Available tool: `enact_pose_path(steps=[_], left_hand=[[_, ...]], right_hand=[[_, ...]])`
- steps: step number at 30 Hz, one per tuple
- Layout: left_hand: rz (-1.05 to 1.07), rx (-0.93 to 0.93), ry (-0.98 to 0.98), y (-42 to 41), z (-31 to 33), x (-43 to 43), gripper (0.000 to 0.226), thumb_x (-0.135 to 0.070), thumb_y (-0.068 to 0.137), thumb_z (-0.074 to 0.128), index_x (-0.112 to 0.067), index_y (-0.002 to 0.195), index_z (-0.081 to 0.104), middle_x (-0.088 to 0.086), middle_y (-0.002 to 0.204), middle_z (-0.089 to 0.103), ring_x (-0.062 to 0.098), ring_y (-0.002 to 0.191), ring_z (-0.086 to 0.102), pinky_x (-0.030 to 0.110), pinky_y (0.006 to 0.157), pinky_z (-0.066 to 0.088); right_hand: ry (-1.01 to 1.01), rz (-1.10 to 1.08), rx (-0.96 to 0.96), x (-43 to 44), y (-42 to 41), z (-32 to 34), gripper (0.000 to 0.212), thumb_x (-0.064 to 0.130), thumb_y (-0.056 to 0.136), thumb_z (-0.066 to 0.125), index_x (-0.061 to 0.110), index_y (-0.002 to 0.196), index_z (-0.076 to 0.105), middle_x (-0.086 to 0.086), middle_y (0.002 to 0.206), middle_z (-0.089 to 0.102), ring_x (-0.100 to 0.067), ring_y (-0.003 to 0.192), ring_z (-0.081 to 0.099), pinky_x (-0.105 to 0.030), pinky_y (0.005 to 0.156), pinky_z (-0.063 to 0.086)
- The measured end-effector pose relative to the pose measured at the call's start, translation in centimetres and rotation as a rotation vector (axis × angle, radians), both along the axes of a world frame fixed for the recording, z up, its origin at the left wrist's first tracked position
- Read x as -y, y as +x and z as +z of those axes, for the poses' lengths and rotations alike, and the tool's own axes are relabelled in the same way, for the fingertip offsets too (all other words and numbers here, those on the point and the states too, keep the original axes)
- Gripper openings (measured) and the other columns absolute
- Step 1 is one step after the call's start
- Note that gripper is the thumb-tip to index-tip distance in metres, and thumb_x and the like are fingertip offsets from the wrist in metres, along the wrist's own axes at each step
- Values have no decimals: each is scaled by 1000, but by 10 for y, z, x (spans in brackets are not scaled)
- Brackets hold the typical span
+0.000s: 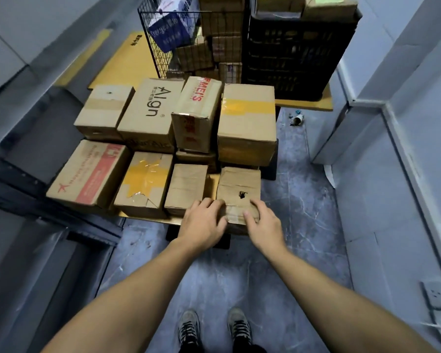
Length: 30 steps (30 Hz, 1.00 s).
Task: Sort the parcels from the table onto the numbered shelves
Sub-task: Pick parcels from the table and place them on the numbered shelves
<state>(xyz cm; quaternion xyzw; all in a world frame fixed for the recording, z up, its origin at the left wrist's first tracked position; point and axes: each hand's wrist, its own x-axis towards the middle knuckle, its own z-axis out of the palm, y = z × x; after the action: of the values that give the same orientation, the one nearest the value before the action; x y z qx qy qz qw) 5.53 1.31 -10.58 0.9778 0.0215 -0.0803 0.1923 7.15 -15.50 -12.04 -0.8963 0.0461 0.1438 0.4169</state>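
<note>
A small taped cardboard parcel with a dark mark on top sits at the near right corner of the yellow table. My left hand lies on the parcel's near left edge, fingers curled over it. At the near right edge my right hand has its fingers on the parcel's top. Several more cardboard parcels cover the table, among them one with a red label, one with yellow tape and a plain small one just left of my hands.
A second row of parcels stands behind. A wire basket and a black crate with boxes fill the table's far end. Dark metal shelving runs along the left. Grey floor lies to the right, with a wall socket.
</note>
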Motion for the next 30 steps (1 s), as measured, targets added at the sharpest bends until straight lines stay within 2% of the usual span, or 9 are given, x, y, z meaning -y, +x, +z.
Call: enact_pose_path(steps=[6, 10, 12, 16, 20, 23, 26, 30], left_hand=[[160, 120, -301, -24, 3, 13, 44, -35, 92, 57, -27, 135, 53, -6, 130, 51, 14, 121, 46, 34, 104, 41], [181, 218, -418, -38, 20, 19, 42, -29, 91, 62, -28, 132, 55, -14, 123, 50, -1, 111, 47, 21, 96, 40], [212, 259, -539, -45, 28, 20, 40, -28, 91, 62, -30, 131, 56, -16, 121, 53, -5, 110, 50, 21, 95, 44], [345, 344, -771, -58, 33, 17, 40, -41, 87, 57, -33, 126, 59, -13, 120, 58, 3, 111, 58, 27, 92, 49], [492, 253, -761, -63, 30, 14, 51, -50, 84, 52, -35, 133, 53, -6, 128, 56, 1, 114, 55, 31, 99, 47], [551, 116, -944, -65, 30, 16, 62, -57, 80, 53, -37, 138, 46, -3, 133, 55, 9, 120, 54, 36, 105, 44], [506, 92, -1143, -66, 39, 22, 57, -49, 83, 55, -36, 138, 46, -10, 133, 58, 6, 122, 55, 37, 109, 42], [507, 210, -1241, -70, 45, 30, 49, -39, 84, 62, -39, 132, 53, -7, 134, 59, 12, 124, 56, 43, 108, 43]], right_hand=[[153, -102, 65, 12, -10, 12, 33, 29, 98, 61, 25, 131, 58, -3, 123, 54, -21, 113, 55, -25, 88, 35], [234, -107, 124, 20, -21, 20, 31, 25, 97, 62, 27, 127, 58, 2, 122, 54, -11, 107, 52, -24, 90, 36], [295, -117, 154, 24, -27, 24, 29, 24, 97, 62, 29, 126, 57, 2, 123, 56, -11, 109, 53, -26, 93, 41], [378, -112, 201, 30, -36, 27, 29, 28, 97, 61, 45, 120, 55, 4, 126, 60, -10, 114, 58, -41, 102, 49], [413, -90, 213, 30, -42, 32, 32, 49, 88, 55, 56, 120, 52, 8, 128, 60, -12, 115, 61, -46, 100, 51], [440, -76, 221, 29, -46, 38, 38, 54, 86, 52, 55, 125, 52, 9, 130, 60, -13, 118, 60, -48, 101, 50], [465, -65, 246, 31, -52, 47, 35, 46, 92, 53, 57, 126, 53, 14, 132, 59, -8, 123, 56, -46, 106, 47], [416, -8, 260, 35, -61, 57, 46, 23, 102, 51, 62, 126, 51, 16, 133, 58, 4, 123, 52, -31, 107, 44]])
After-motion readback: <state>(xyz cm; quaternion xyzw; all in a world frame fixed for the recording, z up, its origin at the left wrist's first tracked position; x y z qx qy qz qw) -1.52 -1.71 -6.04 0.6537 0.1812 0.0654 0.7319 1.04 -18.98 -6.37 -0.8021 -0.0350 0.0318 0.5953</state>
